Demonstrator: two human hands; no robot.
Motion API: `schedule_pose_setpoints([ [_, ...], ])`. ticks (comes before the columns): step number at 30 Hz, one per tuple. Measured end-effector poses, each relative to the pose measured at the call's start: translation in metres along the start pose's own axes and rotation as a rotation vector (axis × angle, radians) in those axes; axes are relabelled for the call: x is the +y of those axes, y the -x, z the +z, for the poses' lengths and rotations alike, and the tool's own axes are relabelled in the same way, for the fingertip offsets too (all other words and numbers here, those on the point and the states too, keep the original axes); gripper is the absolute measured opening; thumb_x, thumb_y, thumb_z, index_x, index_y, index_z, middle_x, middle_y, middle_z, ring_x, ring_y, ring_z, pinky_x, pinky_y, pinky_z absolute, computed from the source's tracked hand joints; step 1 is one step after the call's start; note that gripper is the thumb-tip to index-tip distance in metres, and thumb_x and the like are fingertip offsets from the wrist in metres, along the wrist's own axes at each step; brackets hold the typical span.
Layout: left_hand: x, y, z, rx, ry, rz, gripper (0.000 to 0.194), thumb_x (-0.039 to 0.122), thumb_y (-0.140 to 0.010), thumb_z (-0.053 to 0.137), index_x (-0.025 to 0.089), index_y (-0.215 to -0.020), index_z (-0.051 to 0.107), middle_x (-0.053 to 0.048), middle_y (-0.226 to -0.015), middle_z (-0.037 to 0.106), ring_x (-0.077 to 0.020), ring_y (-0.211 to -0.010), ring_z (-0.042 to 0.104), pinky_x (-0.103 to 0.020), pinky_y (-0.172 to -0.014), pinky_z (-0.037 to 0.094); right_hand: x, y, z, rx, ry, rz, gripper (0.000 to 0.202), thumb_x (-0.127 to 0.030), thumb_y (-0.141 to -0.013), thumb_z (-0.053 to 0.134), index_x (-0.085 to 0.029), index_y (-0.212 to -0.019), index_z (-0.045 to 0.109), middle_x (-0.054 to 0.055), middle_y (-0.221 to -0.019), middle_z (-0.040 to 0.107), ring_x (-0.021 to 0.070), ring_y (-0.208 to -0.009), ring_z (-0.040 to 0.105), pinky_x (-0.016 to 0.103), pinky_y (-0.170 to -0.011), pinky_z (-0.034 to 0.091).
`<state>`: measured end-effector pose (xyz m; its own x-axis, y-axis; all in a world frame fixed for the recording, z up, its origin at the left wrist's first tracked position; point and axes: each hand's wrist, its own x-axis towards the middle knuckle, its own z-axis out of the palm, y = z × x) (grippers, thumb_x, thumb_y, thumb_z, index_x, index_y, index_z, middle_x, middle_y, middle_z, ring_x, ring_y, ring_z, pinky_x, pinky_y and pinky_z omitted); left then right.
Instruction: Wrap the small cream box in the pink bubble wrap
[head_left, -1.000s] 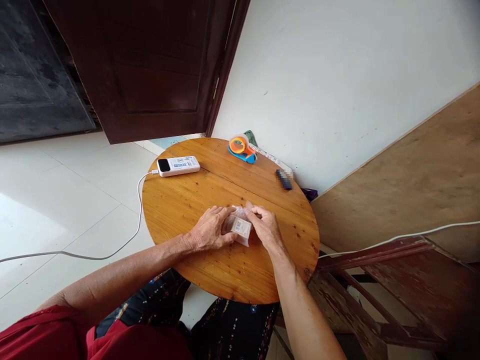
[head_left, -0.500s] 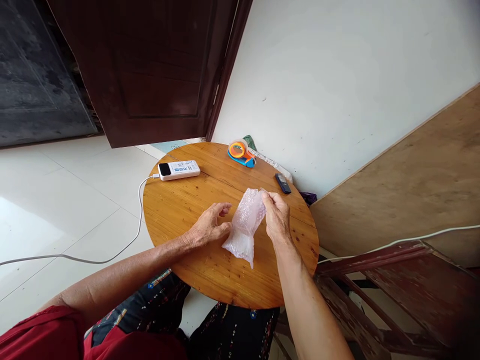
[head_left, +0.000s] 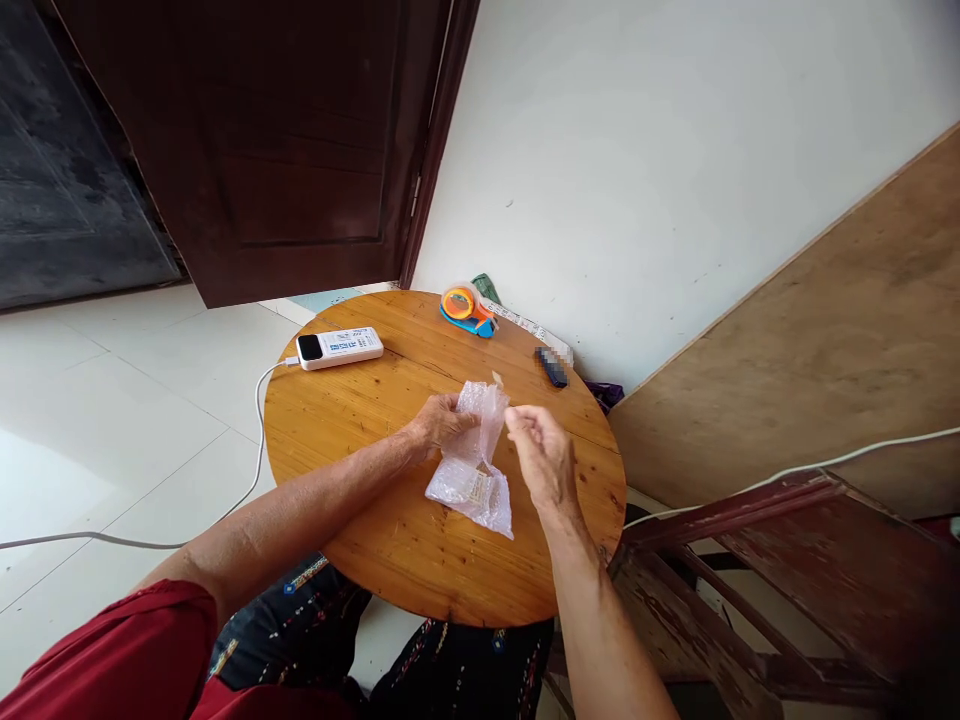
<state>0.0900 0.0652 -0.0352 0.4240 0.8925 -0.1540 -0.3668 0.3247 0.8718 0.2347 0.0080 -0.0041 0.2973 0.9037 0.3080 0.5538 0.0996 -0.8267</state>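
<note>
A crumpled piece of clear bubble wrap (head_left: 469, 480) lies bent over the round wooden table (head_left: 390, 540), its upper part lifted between my hands. Inside its lower fold shows a small yellowish patch with marks, too small to read. My left hand (head_left: 446, 422) grips the wrap's upper left side, with the thumb across its front. At the upper right edge, my right hand (head_left: 544, 445) has its fingers curled and thumb and forefinger pinched at the plastic. A small clear-tan flap (head_left: 497, 380) sticks up from the wrap's top.
An orange and blue tape dispenser (head_left: 469, 308) stands at the table's far edge. Left of it lies a white device (head_left: 341, 347) with a dark screen and a plugged-in white cable (head_left: 259, 440). A dark, partly blurred object (head_left: 552, 368) lies far right, near the wall.
My left hand has gone from beside the bubble wrap to gripping it. My right hand has moved slightly down along its edge. The wrap is more spread, and the yellowish patch now shows.
</note>
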Motion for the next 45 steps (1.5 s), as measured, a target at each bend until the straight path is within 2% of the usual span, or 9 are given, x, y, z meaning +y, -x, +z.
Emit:
schedule_pose_setpoints([
  [6, -0.002, 0.006, -0.002, -0.056, 0.131, 0.0, 0.05, 0.049, -0.049, 0.088, 0.01, -0.071, 0.066, -0.004, -0.063, 0.066, -0.0119, -0.054, 0.057, -0.025, -0.056, 0.045, -0.002, 0.011, 0.021, -0.098, 0.026, 0.019, 0.042, -0.061, -0.074, 0.063, -0.02, -0.078, 0.066, 0.0, -0.068, 0.065, 0.0175, -0.065, 0.057, 0.028, -0.061, 0.042],
  [12, 0.006, -0.003, -0.012, 0.025, 0.065, -0.018, 0.051, 0.052, -0.049, 0.086, 0.012, -0.069, 0.061, -0.002, -0.064, 0.063, -0.0119, -0.055, 0.055, -0.026, -0.057, 0.043, 0.031, -0.001, 0.018, 0.083, -0.601, 0.335, 0.042, -0.06, -0.067, 0.071, -0.019, -0.076, 0.067, 0.002, -0.069, 0.069, 0.0189, -0.065, 0.062, 0.031, -0.064, 0.05],
  [19, 0.025, 0.018, -0.016, 0.387, -0.739, 0.412, 0.056, 0.059, -0.072, 0.068, 0.017, -0.107, 0.057, 0.0, -0.08, 0.056, -0.0148, -0.07, 0.054, -0.027, -0.064, 0.04, 0.036, 0.001, 0.017, 0.004, -0.883, 0.433, 0.036, -0.047, -0.063, 0.081, -0.022, -0.086, 0.07, 0.002, -0.086, 0.076, 0.021, -0.077, 0.069, 0.035, -0.075, 0.055],
  [22, 0.023, 0.031, -0.011, 0.338, -0.989, 0.469, 0.053, 0.055, -0.067, 0.073, 0.018, -0.101, 0.058, -0.001, -0.085, 0.059, -0.0168, -0.075, 0.055, -0.028, -0.067, 0.041, 0.032, 0.004, 0.017, -0.076, -0.912, 0.418, 0.036, -0.048, -0.068, 0.078, -0.022, -0.091, 0.07, 0.002, -0.09, 0.076, 0.022, -0.082, 0.07, 0.036, -0.078, 0.055],
  [27, 0.019, 0.021, -0.017, 0.257, -0.748, 0.23, 0.012, 0.022, -0.064, 0.066, 0.017, -0.062, 0.056, 0.003, -0.06, 0.053, -0.0117, -0.058, 0.047, -0.024, -0.057, 0.035, 0.039, 0.004, 0.016, 0.0, -0.827, 0.363, 0.035, -0.051, -0.069, 0.075, -0.022, -0.089, 0.069, 0.001, -0.088, 0.075, 0.0204, -0.081, 0.069, 0.034, -0.078, 0.053],
  [30, 0.026, 0.007, -0.032, 0.308, -0.313, 0.08, 0.016, 0.02, -0.063, 0.058, 0.018, -0.054, 0.046, 0.005, -0.048, 0.044, -0.0082, -0.047, 0.04, -0.021, -0.049, 0.032, 0.05, -0.001, 0.013, 0.122, -0.642, 0.341, 0.04, -0.056, -0.067, 0.073, -0.02, -0.084, 0.07, 0.003, -0.08, 0.073, 0.0207, -0.075, 0.067, 0.032, -0.071, 0.051],
  [36, 0.03, -0.009, -0.048, 0.357, -0.2, 0.016, 0.026, 0.022, -0.063, 0.063, 0.02, -0.056, 0.038, 0.008, -0.045, 0.041, -0.0065, -0.041, 0.04, -0.019, -0.045, 0.035, 0.071, -0.017, 0.008, 0.305, -0.299, 0.259, 0.043, -0.051, -0.067, 0.065, -0.015, -0.09, 0.069, 0.003, -0.071, 0.069, 0.0189, -0.066, 0.062, 0.031, -0.065, 0.049],
  [42, 0.028, -0.007, -0.049, 0.401, -0.263, 0.088, 0.026, 0.02, -0.062, 0.07, 0.017, -0.084, 0.055, 0.004, -0.064, 0.057, -0.0088, -0.051, 0.05, -0.02, -0.051, 0.039, 0.056, -0.012, 0.0, 0.352, -0.108, 0.15, 0.041, -0.043, -0.066, 0.067, -0.017, -0.097, 0.069, 0.01, -0.095, 0.072, 0.025, -0.089, 0.064, 0.039, -0.085, 0.048],
  [45, 0.035, 0.0, -0.05, 0.48, -0.493, 0.317, 0.032, 0.021, -0.067, 0.067, 0.016, -0.097, 0.06, -0.004, -0.091, 0.066, -0.0142, -0.079, 0.061, -0.025, -0.072, 0.048, 0.029, 0.001, -0.007, 0.152, -0.088, 0.033, 0.038, -0.049, -0.077, 0.062, -0.02, -0.1, 0.07, 0.01, -0.1, 0.072, 0.0251, -0.093, 0.065, 0.038, -0.085, 0.048],
])
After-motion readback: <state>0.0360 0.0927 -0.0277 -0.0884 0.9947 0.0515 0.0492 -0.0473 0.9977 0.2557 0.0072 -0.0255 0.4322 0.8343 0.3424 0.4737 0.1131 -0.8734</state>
